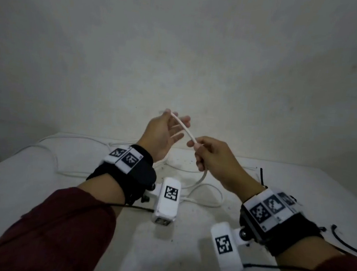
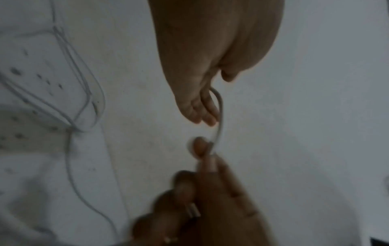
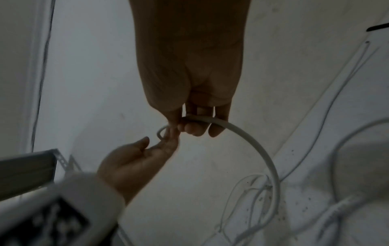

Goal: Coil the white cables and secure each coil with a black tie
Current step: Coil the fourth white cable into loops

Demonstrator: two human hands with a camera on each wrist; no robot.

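Observation:
A white cable [image 1: 184, 129] is stretched in the air between my two hands above the white table [image 1: 30, 183]. My right hand [image 1: 197, 149] grips it in curled fingers, and the rest hangs below the fist and loops onto the table [image 1: 209, 193]. My left hand [image 1: 175, 122] is raised with fingers straight and spread, and the cable's end lies across them. In the right wrist view the cable [image 3: 252, 141] arcs down from the right hand's fingers [image 3: 191, 129]. In the left wrist view the cable [image 2: 220, 116] runs along the straight fingers [image 2: 207, 114]. Black ties [image 1: 263, 176] lie to the right.
More loose white cable [image 1: 76, 140] sprawls over the far left of the table, up to the wall. Another black tie [image 1: 340, 238] lies by my right wrist. A grey metal bracket [image 3: 31, 169] shows at the left in the right wrist view.

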